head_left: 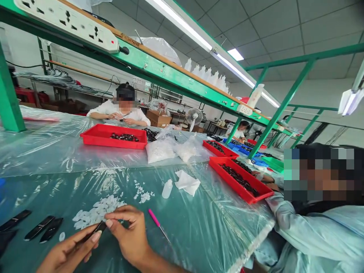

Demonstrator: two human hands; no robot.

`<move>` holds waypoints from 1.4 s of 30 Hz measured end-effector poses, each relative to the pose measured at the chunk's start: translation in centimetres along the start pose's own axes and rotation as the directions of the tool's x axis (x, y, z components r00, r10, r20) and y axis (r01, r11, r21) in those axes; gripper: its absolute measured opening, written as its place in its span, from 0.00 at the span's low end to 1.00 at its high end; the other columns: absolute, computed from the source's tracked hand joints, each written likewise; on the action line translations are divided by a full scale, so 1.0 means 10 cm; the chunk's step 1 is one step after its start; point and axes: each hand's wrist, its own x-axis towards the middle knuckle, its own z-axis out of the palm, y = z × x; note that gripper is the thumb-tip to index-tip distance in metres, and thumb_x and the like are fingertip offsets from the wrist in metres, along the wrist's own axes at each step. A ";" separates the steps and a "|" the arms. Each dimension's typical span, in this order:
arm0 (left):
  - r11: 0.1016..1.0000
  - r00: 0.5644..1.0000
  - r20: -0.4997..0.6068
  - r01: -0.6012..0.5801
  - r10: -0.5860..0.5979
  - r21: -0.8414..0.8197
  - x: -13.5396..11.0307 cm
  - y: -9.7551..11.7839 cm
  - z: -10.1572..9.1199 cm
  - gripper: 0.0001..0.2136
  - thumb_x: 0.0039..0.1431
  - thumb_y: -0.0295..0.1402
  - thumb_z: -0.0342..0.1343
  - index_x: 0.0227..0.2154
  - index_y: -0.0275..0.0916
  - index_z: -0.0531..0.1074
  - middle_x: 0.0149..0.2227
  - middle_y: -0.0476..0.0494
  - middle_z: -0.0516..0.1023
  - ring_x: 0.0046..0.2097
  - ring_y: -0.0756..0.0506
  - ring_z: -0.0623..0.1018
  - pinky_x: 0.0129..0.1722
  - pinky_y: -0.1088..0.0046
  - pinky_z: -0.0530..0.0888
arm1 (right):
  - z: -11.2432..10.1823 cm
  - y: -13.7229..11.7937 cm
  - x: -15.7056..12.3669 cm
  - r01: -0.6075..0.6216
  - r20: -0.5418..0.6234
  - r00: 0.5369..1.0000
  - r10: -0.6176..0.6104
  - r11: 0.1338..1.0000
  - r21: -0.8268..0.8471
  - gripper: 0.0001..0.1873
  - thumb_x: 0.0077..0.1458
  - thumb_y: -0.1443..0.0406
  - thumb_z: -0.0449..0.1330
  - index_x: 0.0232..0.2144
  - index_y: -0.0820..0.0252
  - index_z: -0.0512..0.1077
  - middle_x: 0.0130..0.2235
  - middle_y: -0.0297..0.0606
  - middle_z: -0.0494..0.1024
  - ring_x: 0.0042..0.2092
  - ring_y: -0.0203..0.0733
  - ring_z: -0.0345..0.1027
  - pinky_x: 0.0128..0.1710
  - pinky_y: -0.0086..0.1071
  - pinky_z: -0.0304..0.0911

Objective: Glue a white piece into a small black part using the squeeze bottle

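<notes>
My left hand (75, 246) is closed around a small dark, glossy elongated piece (100, 227), tilted up to the right. At its upper end the thumb and fingers of my right hand (129, 231) are pinched together; whether they hold something tiny I cannot make out. Just beyond both hands lies a heap of small white flat pieces (95, 210). One loose white piece (61, 237) rests left of my left hand, near several black elongated parts (51, 229). To the right of my right hand is a screwdriver with a pink handle (154, 217).
A white squeeze bottle (167, 189) and a crumpled white cloth (187, 182) lie ahead. Red trays (113, 141) of dark parts and plastic bags of white pieces (162, 151) stand farther back. A co-worker's sleeve (309, 231) is close on the right; a green shelf beam (170, 76) crosses above.
</notes>
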 end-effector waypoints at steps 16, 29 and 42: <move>0.995 0.966 0.237 0.100 -0.102 0.019 -0.12 0.38 -0.01 0.19 0.45 0.47 0.60 0.36 0.40 0.73 0.22 0.51 0.71 0.23 0.51 0.66 0.24 0.77 0.67 | 0.10 0.01 -0.16 -0.103 0.013 0.995 0.103 0.995 -0.012 0.17 0.54 0.53 0.55 0.38 0.57 0.75 0.37 0.38 0.78 0.41 0.42 0.71 0.42 0.36 0.66; 0.992 0.985 0.132 -0.103 0.111 -0.069 -0.23 0.64 0.04 0.15 0.54 0.43 0.54 0.33 0.35 0.73 0.26 0.48 0.72 0.26 0.50 0.70 0.30 0.76 0.66 | -0.37 0.15 0.12 0.078 0.284 0.954 0.099 0.830 -0.552 0.08 0.51 0.66 0.56 0.29 0.53 0.77 0.33 0.36 0.75 0.39 0.44 0.66 0.43 0.37 0.58; 0.976 0.949 0.236 -0.216 0.208 0.008 -0.32 0.48 0.14 0.14 0.58 0.42 0.50 0.30 0.34 0.70 0.28 0.47 0.71 0.29 0.50 0.70 0.32 0.76 0.67 | -0.30 0.26 0.03 0.149 0.299 0.949 0.099 0.694 -0.704 0.14 0.54 0.70 0.48 0.25 0.58 0.73 0.30 0.44 0.73 0.37 0.51 0.65 0.40 0.41 0.54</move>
